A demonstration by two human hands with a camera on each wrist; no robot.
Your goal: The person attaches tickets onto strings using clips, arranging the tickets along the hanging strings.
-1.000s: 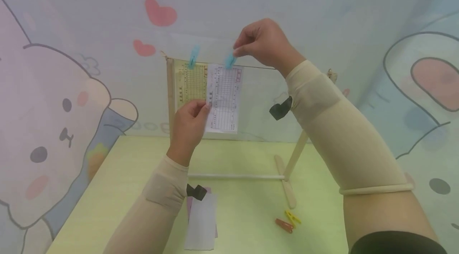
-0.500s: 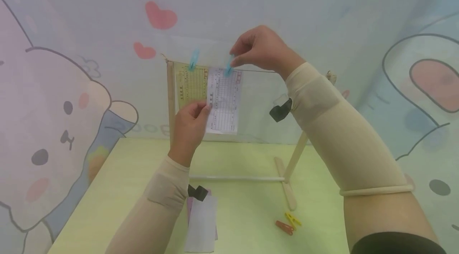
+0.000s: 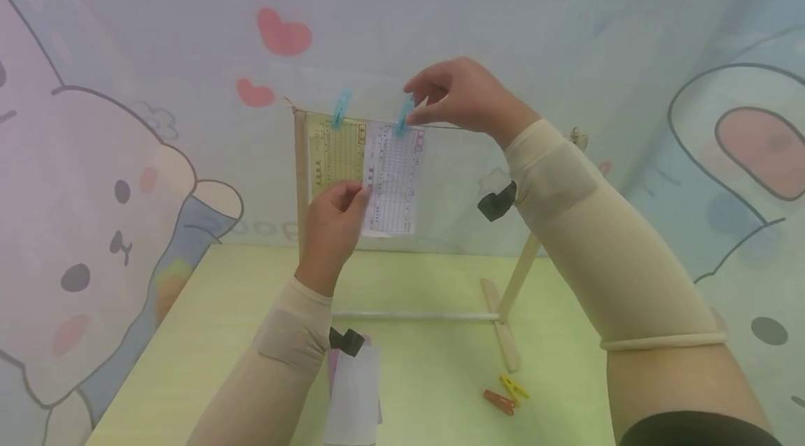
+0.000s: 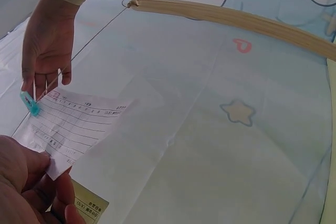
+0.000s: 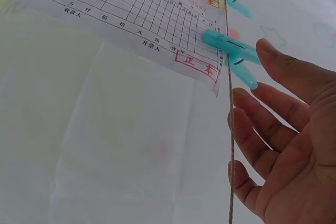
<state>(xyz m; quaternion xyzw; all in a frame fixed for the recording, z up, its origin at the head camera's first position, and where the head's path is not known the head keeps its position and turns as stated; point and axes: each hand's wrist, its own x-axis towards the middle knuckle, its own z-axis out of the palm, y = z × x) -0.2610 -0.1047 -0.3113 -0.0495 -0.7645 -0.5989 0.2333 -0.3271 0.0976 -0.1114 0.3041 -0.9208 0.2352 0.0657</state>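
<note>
A white receipt slip point(image 3: 391, 180) with a printed grid hangs on the string point(image 5: 231, 145), clipped at its top edge by a blue clothespin point(image 5: 226, 43). My left hand point(image 3: 333, 229) pinches the slip's lower left edge between thumb and fingers, also seen in the left wrist view. Around the clothespin's handles my right hand point(image 5: 294, 129) has its thumb and fingers spread apart; the thumb and index finger are at or just off the handle ends. To the left, a yellow receipt slip point(image 3: 336, 152) hangs under a second blue clothespin point(image 3: 341, 109), partly covered by the white slip and my left hand.
The string runs between wooden posts point(image 3: 300, 180) of a frame with a white crossbar point(image 3: 415, 316). On the table point(image 3: 251, 306) lie a white paper point(image 3: 353, 397) over a purple sheet, plus a yellow clothespin point(image 3: 513, 387) and a red clothespin point(image 3: 499, 402). A patterned curtain hangs behind.
My right thumb and fingers have loosened and spread around the blue clothespin's handles, and the clothespin stays on the slip. My left hand keeps its pinch. The head view has shifted slightly.
</note>
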